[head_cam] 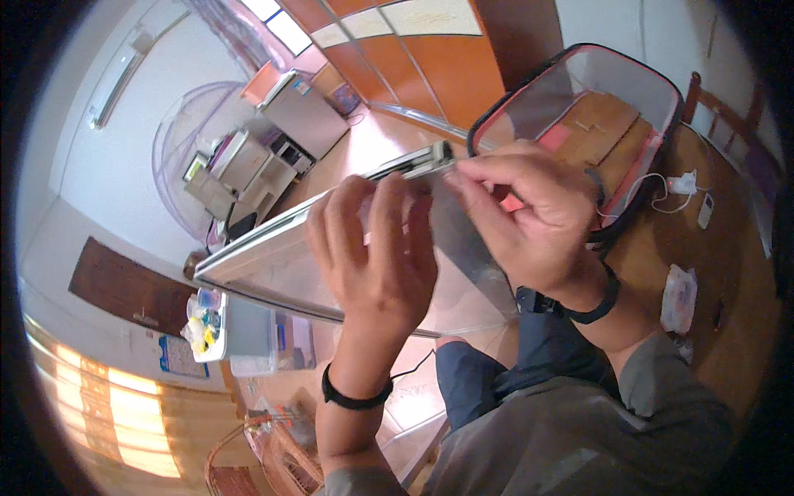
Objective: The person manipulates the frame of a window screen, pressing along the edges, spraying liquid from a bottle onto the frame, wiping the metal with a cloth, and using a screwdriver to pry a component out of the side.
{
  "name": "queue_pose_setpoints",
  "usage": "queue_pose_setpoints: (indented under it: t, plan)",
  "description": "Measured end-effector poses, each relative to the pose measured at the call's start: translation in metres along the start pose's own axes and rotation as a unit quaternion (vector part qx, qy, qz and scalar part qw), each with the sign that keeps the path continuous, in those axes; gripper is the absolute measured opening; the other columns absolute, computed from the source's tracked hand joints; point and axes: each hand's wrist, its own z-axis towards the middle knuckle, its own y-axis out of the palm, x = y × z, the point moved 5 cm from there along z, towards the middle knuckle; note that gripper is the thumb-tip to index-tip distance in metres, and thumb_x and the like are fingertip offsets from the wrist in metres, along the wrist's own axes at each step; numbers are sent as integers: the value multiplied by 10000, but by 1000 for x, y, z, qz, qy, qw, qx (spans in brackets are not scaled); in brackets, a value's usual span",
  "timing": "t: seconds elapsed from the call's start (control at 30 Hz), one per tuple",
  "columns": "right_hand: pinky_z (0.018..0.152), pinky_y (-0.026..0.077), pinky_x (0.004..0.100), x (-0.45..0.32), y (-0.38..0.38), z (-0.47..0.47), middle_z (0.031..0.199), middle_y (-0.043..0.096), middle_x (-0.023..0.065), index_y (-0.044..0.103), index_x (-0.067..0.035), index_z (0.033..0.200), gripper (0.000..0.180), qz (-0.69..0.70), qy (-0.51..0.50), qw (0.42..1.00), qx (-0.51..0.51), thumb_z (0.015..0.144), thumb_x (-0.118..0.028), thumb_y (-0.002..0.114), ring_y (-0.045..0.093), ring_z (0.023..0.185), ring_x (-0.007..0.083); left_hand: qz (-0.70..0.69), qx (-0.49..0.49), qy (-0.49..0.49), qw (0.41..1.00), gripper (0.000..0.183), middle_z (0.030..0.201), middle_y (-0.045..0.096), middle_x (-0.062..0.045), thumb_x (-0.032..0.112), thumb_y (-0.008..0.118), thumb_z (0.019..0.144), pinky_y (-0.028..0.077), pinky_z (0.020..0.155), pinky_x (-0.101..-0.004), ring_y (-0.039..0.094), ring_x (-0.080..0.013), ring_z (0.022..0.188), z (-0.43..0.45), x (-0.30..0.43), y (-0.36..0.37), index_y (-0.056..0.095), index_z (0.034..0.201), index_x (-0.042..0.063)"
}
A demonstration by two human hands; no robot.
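Note:
A framed pane with a pale metal frame [260, 234] and a see-through sheet is held up in front of me, tilted. My left hand [378, 254] grips it near the upper edge, fingers curled over the frame and partly hiding it. At the frame's upper right corner [441, 154], my right hand [527, 211] has thumb and forefinger pinched together, touching or very close to the corner. Whether something small lies between those fingertips cannot be made out. Both wrists wear black bands.
On the right, a round wooden table [645, 273] bears a black-rimmed mesh cover [673, 124], a white charger [682, 183] with cable and a tissue pack [679, 299]. Plastic bins [251, 335] and a wicker chair [273, 446] stand left. A small fridge [307, 115] is farther back.

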Motion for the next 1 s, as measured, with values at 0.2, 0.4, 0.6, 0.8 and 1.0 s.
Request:
queue_pose_setpoints:
  t: [0.2, 0.4, 0.6, 0.8, 1.0]
  plan:
    - [627, 484, 255, 2, 0, 1, 802, 675, 74, 689, -7, 886, 92, -20, 93, 995, 20, 803, 2, 727, 613, 681, 125, -26, -17, 5, 999, 392, 1113, 529, -224, 219, 630, 813, 398, 909, -500, 527, -383, 991, -8, -3, 13, 574, 1141, 11]
    - [679, 466, 206, 20, 12, -5, 855, 643, 6, 647, 16, 946, 57, 48, 198, 979, 10, 904, -23, 644, 568, 758, 69, -20, 11, -9, 1000, 391, 1070, 517, -229, 220, 588, 792, 398, 900, -497, 513, -385, 960, -4, -7, 7, 564, 1103, -15]
    - [856, 465, 268, 36, 11, -1, 952, 625, 39, 593, 29, 1001, 153, -75, 177, 978, -78, 979, -118, 558, 567, 929, 111, -20, 39, -17, 999, 410, 1066, 526, -234, 230, 564, 768, 397, 933, -501, 518, -379, 975, -3, -11, 17, 571, 1080, -35]
    - [879, 469, 293, 50, 5, 1, 1002, 639, 94, 583, 32, 1055, 201, -142, 154, 972, -107, 990, -154, 547, 581, 950, 144, -42, 58, -12, 997, 452, 1049, 549, -282, 238, 524, 786, 350, 985, -555, 512, -407, 1013, -4, -10, 23, 593, 1071, -107]
    - [882, 470, 291, 57, 3, 1, 1019, 637, 86, 577, 40, 1073, 219, -126, 139, 976, -110, 998, -161, 535, 575, 962, 139, 19, 65, -1, 998, 444, 1063, 552, -261, 264, 542, 770, 356, 979, -543, 508, -386, 1005, -5, -9, 28, 591, 1062, -67]
